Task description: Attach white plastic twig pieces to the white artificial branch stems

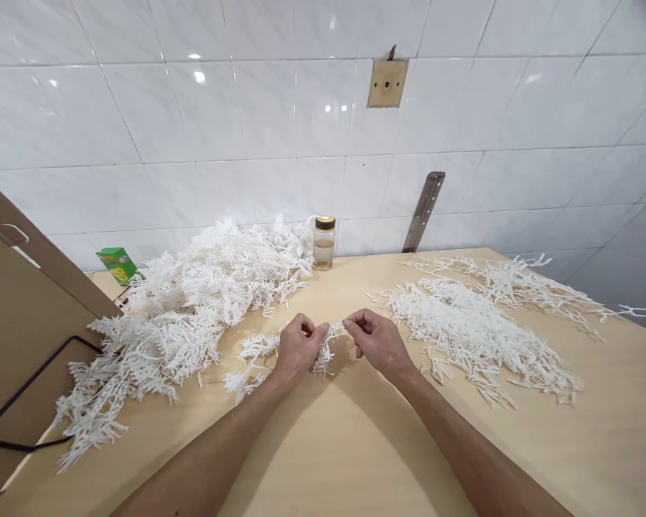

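Observation:
Between my two hands is a white artificial branch (324, 357) with many fine twigs. My left hand (300, 345) is closed on it, thumb pressed against the fingers. The thumb and forefinger of my right hand (375, 340) pinch the thin tip at its right end. Part of the branch shows to the left of my left hand, over the light wooden table (323, 459). To the left lies a large heap of white branches (204, 280). A flatter pile of white branches (479, 330) spreads out to the right.
A lidded jar of liquid (324, 248) stands by the tiled wall. Bare thin white stems (549, 287) lie at the back right. A metal bracket (424, 212) leans at the wall. On the left are a green box (117, 266), a cardboard box (26, 309) and a black wire frame (24, 393).

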The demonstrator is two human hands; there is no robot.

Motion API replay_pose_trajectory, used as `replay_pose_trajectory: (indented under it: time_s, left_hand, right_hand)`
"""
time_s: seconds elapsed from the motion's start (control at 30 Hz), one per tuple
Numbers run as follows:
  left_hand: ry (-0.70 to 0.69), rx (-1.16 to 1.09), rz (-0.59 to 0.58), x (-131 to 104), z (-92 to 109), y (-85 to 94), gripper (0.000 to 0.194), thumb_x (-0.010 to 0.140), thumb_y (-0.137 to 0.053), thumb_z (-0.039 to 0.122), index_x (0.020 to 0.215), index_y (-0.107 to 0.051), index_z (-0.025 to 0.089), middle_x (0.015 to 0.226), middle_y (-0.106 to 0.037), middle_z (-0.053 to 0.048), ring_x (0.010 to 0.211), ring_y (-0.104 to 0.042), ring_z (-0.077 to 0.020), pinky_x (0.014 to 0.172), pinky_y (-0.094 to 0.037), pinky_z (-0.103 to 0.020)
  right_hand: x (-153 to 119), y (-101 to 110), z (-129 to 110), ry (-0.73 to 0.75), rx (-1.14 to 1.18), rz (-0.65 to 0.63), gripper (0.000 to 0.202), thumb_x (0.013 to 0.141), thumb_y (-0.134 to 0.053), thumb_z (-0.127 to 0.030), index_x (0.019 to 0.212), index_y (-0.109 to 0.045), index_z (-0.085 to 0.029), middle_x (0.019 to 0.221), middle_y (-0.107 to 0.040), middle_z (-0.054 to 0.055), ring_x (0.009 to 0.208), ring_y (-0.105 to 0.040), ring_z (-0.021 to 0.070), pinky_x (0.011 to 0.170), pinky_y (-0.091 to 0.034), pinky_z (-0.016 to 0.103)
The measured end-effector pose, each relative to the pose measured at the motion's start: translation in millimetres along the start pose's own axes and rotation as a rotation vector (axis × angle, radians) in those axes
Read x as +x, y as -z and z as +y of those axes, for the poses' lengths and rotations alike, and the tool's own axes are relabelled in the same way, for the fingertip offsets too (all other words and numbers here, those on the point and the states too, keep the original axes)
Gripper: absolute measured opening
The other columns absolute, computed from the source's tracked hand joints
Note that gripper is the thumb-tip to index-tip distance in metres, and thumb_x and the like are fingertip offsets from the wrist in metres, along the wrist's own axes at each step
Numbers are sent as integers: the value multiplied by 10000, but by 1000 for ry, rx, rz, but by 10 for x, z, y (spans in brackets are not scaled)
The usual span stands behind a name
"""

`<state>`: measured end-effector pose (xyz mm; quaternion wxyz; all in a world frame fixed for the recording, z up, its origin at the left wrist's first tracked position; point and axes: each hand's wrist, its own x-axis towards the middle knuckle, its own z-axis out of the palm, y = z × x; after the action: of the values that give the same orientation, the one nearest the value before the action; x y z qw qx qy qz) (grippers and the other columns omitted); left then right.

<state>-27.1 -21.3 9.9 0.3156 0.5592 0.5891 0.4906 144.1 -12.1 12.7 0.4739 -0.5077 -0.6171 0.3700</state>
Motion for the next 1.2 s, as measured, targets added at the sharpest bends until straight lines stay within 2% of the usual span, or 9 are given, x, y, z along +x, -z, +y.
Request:
replay_pose_trajectory:
  time_s: [0.13,0.27,0.33,0.4,0.5,0.63,0.83,0.97,1.2]
  left_hand:
    - [-166,99,-46,-22,12,21,269,807,-625,405,666,-539,193,620,-560,14,582,-508,-124,586,-382,-247]
    - [-417,272,-104,-91,-6,18,235,780,-682,410,870,-624,201,855,-624,-43,732,-568,-167,666,-422,-278]
    - [-475,366,-131,-122,-18,11,267,759,-710,378,949,-623,212,937,-630,-58,775,-578,-182,686,-429,-291]
    - [-484,434,-144,-138,-28,4,188,799,-661,302,961,-617,217,938,-635,-58,768,-577,-180,686,-424,-292]
    - [-483,427,-122,-127,-39,-1,99,848,-548,205,910,-625,216,858,-635,-50,743,-569,-170,683,-406,-283]
    - [-406,195,-99,-80,-38,-2,82,818,-589,230,827,-669,214,752,-621,-39,689,-547,-161,683,-403,-273]
    - [-194,2,-217,-60,5,-9,162,741,-669,301,839,-719,182,667,-624,-14,575,-503,-126,576,-387,-245]
    - [-110,-47,-300,-56,14,-4,208,712,-633,242,878,-727,159,634,-608,3,498,-435,-94,512,-338,-229]
    - [-53,-197,-387,-31,56,62,296,635,-601,183,897,-733,142,634,-579,4,534,-458,-100,507,-333,-216]
  right_hand:
    - [-11,-33,-10,-10,-82,49,176,787,-602,-358,729,-617,-193,645,-632,-2,445,-554,117,433,-466,232]
    - [-1,-50,13,-14,-122,82,134,768,-585,-318,704,-608,-202,629,-642,-4,473,-572,129,464,-475,237]
    - [3,-53,21,-8,-129,86,128,765,-580,-314,703,-608,-205,624,-639,-6,481,-578,134,468,-475,239]
    - [1,-56,20,1,-124,83,125,762,-578,-311,697,-603,-206,632,-642,-3,487,-582,136,459,-471,237]
    - [-5,-61,6,4,-101,68,124,761,-576,-309,694,-595,-207,639,-649,2,488,-582,137,445,-467,234]
    - [-1,-63,-1,-7,-73,67,144,768,-589,-336,704,-597,-207,625,-642,-2,469,-577,132,442,-474,235]
    - [14,-51,18,-33,-32,70,171,778,-599,-369,729,-606,-206,603,-606,-18,457,-553,129,416,-472,238]
    - [12,-44,4,-63,-1,44,170,782,-600,-365,737,-604,-201,550,-569,-34,438,-536,125,424,-481,243]
    - [10,-37,-11,-92,44,20,208,796,-599,-404,756,-589,-200,497,-554,-48,406,-538,127,431,-476,243]
